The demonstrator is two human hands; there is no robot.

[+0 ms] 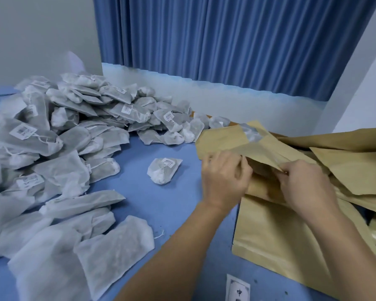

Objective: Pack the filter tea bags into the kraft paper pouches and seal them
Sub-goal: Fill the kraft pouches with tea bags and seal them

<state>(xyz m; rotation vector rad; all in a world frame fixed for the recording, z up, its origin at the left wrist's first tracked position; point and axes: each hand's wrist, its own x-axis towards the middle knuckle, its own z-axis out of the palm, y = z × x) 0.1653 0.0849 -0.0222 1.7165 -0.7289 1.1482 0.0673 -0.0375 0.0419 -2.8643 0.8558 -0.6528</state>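
A kraft paper pouch (276,242) lies flat on the blue table, its mouth pointing away from me. My left hand (224,179) grips the left side of the mouth with curled fingers. My right hand (306,185) pinches the right side of the mouth. The mouth is pulled apart between them, dark inside. A big heap of white filter tea bags (59,135) with small barcode tags covers the left of the table. One single tea bag (163,170) lies alone just left of my left hand.
More kraft pouches (356,161) are piled at the right, one with a clear window (251,132) behind my hands. A white printed label (238,288) lies at the near edge. A blue curtain (226,40) hangs behind the blue table (172,205).
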